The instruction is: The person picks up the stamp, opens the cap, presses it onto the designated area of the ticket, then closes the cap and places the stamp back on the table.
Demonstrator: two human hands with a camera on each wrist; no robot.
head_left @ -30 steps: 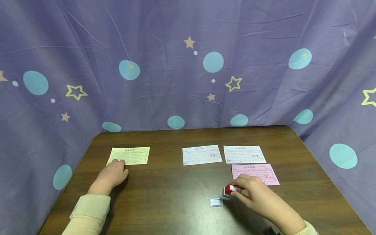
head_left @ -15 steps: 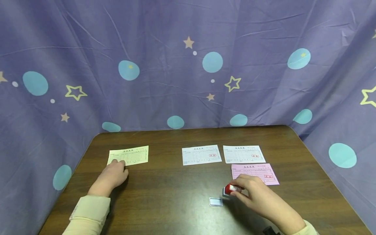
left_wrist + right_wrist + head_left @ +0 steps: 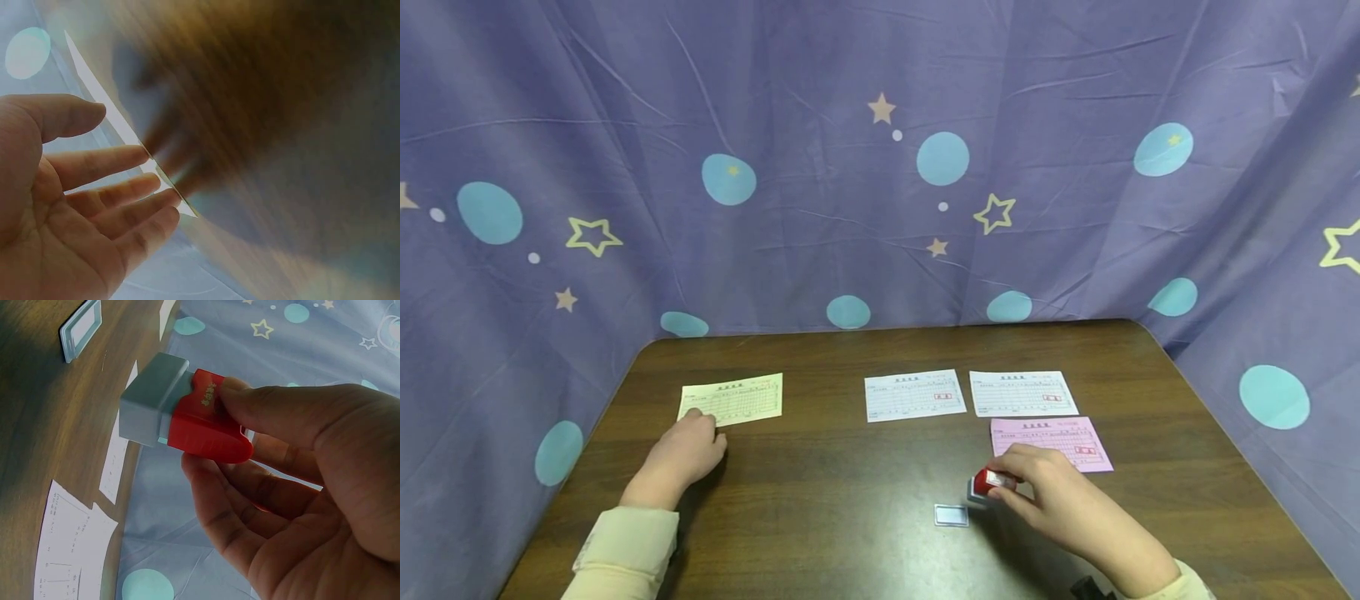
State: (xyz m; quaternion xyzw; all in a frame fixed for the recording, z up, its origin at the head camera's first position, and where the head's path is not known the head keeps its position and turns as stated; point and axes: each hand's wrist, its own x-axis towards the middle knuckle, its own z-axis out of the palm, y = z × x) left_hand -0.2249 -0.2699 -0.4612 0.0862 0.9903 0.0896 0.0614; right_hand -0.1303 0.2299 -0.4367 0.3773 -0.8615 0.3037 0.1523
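My left hand (image 3: pixel 683 452) lies at the near left corner of a yellow printed slip (image 3: pixel 737 398), fingertips on it. In the left wrist view, its fingers (image 3: pixel 112 165) reach out loosely to the slip's edge, the thumb held apart. Between thumb and fingertips my right hand (image 3: pixel 1048 493) pinches a red-and-grey self-inking stamp (image 3: pixel 209 419), raised above the table in front of a pink slip (image 3: pixel 1052 437). That slip bears a red stamped mark and is partly hidden by the hand. A small light-blue stamp cap (image 3: pixel 951 516) lies left of the stamp.
Two white printed slips, a left one (image 3: pixel 910 397) and a right one (image 3: pixel 1022 395), lie side by side toward the back, each with a red mark. The brown wooden table (image 3: pixel 805 500) ends at a purple curtain (image 3: pixel 820 208) with stars and dots.
The yellow slip has turned slightly under my left fingers, then slid a little right and nearer, with the hand shifting slightly. My right hand and the stamp stay in place.
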